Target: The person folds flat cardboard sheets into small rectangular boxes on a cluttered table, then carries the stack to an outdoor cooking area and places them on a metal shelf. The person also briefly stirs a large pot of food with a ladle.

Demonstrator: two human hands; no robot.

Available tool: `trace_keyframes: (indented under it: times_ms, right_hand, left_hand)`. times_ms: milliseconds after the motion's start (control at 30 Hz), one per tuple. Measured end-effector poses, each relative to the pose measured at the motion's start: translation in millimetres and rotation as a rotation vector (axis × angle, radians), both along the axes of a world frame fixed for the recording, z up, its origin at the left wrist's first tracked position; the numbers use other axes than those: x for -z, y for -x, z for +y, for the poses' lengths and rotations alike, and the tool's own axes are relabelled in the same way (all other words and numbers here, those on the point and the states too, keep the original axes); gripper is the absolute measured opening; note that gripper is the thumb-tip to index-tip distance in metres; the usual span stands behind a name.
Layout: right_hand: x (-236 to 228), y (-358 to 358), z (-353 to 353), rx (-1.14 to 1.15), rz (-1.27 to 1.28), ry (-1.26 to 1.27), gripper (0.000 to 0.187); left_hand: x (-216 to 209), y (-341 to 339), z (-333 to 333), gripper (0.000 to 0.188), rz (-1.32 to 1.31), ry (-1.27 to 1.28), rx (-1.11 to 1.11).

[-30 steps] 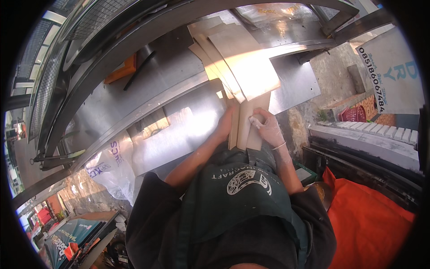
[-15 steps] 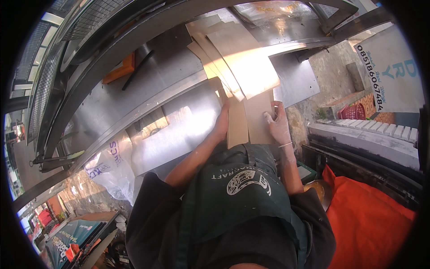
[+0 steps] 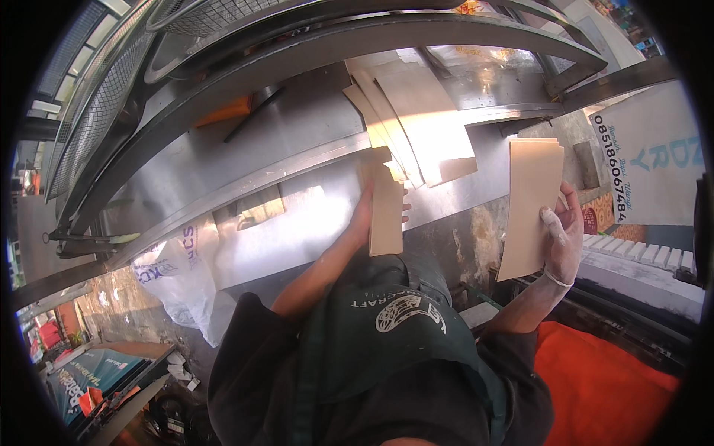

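Observation:
My left hand is closed around a narrow stack of brown paper sheets, held upright just above my dark green apron. Its fingertips show past the stack's right edge. Out to the right, my right hand, dusted with white powder, grips a wider stack of brown paper sheets by its right edge, thumb on the front face. More loose brown paper lies overlapping on the metal counter ahead, partly in bright sunlight and overhanging the edge.
A raised metal frame curves across the far side, with wire baskets at the left. A white plastic bag hangs from the counter's left. Bright orange cloth lies at lower right, beside a white slatted ledge.
The two paper stacks, close together before, are now apart. My right hand has carried its stack to the right, while my left keeps the narrow one near the apron.

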State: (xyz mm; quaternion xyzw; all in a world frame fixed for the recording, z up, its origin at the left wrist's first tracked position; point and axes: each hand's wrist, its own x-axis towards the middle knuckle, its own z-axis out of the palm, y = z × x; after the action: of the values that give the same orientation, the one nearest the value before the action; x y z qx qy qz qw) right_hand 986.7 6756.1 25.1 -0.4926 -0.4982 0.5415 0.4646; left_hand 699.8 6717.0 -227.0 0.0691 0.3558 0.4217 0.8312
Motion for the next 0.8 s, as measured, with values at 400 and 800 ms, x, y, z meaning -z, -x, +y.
trace_keyframes:
  times_ms: [400, 800]
  right_hand:
    - [17, 127, 100, -0.112, -0.514, -0.313, 0.037]
    - [69, 77, -12, -0.896, -0.457, 0.189, 0.026]
  left_hand:
    - [-25, 5, -1, 0.075, 0.028, -0.082, -0.098]
    - [-30, 13, -11, 0.060, 0.057, -0.053, 0.030]
